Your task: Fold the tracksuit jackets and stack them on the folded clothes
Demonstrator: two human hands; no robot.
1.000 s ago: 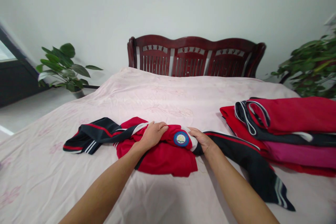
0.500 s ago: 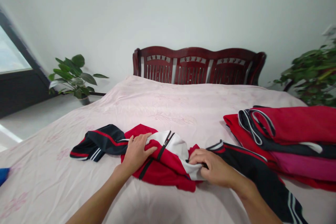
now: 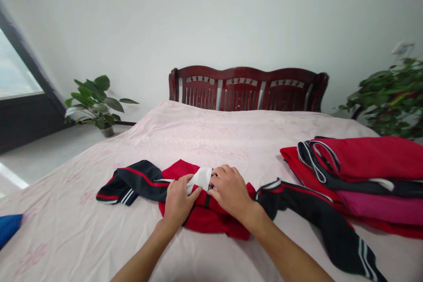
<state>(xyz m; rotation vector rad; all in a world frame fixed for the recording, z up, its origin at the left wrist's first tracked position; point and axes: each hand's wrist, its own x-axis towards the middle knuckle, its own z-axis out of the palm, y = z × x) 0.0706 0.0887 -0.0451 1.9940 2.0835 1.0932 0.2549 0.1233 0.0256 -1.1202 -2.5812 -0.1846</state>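
A red, white and navy track jacket (image 3: 211,220) lies bunched on the pink bed sheet (image 3: 205,136) in front of me. My left hand (image 3: 178,200) rests on its left part, fingers curled on the white panel. My right hand (image 3: 229,191) lies over the middle of the jacket, fingers bent down onto the fabric near the zip. One navy sleeve (image 3: 132,181) with red and white stripes trails to the left, the other navy sleeve (image 3: 327,224) runs off to the lower right.
A stack of folded red, navy and magenta clothes (image 3: 363,176) sits at the right of the bed. A dark wooden headboard (image 3: 247,88) stands at the far end. Potted plants (image 3: 95,101) flank the bed; a blue item (image 3: 8,229) shows at the left edge.
My right hand has moved left over the jacket's middle, folding the right side in. The jacket is more bunched, and its round badge no longer shows.
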